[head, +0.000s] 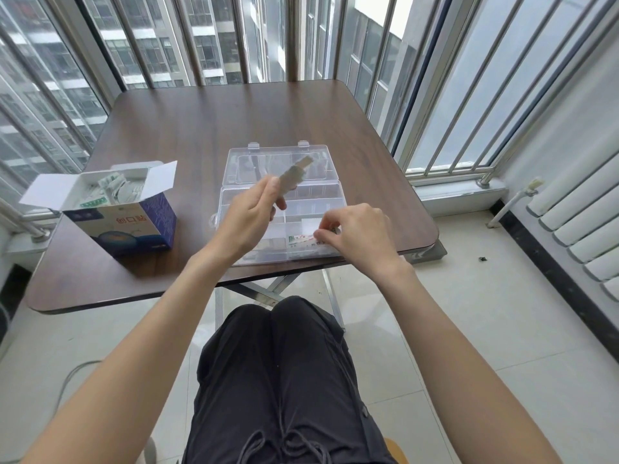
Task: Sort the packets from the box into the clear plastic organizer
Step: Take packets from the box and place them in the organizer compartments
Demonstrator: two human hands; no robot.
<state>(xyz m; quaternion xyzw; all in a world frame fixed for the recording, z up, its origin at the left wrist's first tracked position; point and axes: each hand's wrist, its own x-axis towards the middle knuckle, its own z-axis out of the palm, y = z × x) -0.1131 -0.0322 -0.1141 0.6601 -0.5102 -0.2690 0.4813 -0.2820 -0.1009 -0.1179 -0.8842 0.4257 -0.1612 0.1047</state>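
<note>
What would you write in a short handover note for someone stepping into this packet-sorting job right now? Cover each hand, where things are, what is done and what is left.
Left hand: pinches a blurred packet, raised above the clear organizer.
Right hand: fingertips on a flat packet in a near compartment of the organizer.
Organizer lies open on the table, lid folded back.
Box stands open to the left, with more packets inside.
Done: at least one packet is in the organizer.
Left: place the held packet, then sort the rest from the box.
</note>
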